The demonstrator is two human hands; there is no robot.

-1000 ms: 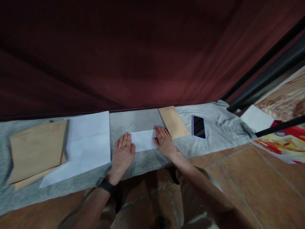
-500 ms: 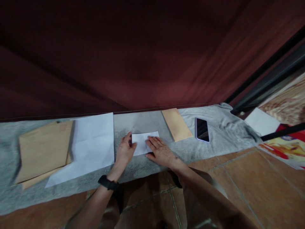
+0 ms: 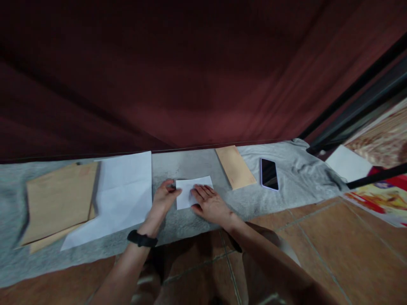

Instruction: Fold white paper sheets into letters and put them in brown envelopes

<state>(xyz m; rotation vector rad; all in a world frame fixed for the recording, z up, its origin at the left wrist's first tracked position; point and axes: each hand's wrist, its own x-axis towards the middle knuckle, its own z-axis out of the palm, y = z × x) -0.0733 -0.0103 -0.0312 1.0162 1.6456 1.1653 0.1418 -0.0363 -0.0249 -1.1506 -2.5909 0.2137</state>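
Observation:
A small folded sheet of white paper [image 3: 187, 198] lies flat on the grey cloth in front of me. At its left edge is my left hand [image 3: 163, 198], thumb tip touching the paper, thumb and forefinger apart; a black band circles that wrist. My right hand [image 3: 210, 204] rests flat on the right half of the sheet, fingers stretched out, covering its lower right corner. To the right of the sheet a slim tan envelope [image 3: 235, 167] lies at a slant.
Larger white sheets [image 3: 125, 192] and a pile of brown envelopes [image 3: 60, 199] lie on the left. A phone [image 3: 269, 173] is right of the tan envelope. The grey cloth [image 3: 190, 163] runs along a dark red curtain [image 3: 190, 84]; tiled floor [image 3: 343, 241] lies below.
My right hand has slid slightly left and down across the folded paper. The left hand has shifted slightly left, its thumb still at the paper's edge.

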